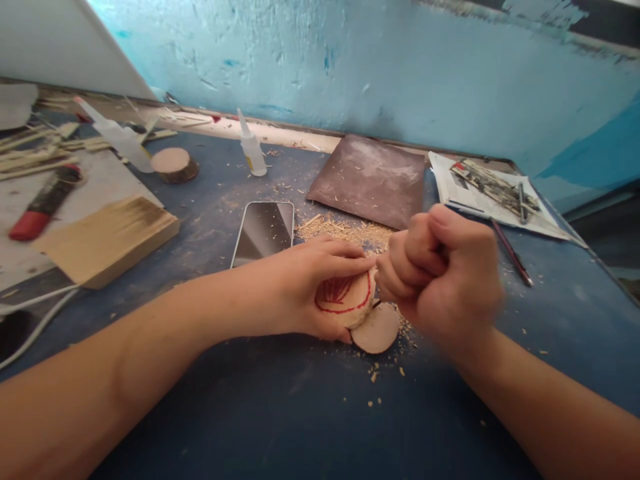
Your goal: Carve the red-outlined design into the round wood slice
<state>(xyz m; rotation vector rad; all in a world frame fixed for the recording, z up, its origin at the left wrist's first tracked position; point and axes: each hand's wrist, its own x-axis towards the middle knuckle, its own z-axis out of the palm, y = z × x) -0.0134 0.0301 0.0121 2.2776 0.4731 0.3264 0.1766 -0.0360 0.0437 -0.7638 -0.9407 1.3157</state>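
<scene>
My left hand is closed round a pale wooden disc with red lines drawn on it. Beneath and in front of that disc lies a second, plain wood slice. Close to the disc's right edge, my right hand is curled into a fist. From below the fist a thin dark tool tip shows against the disc's edge; the fingers hide the rest, so its kind cannot be made out. Wood shavings are heaped behind my hands, with crumbs scattered around the slice.
A phone lies behind my left wrist. Farther back are a glue bottle, a larger bottle, a bark-edged wood slice and a brown sheet. A wood block stands left; a pen lies right.
</scene>
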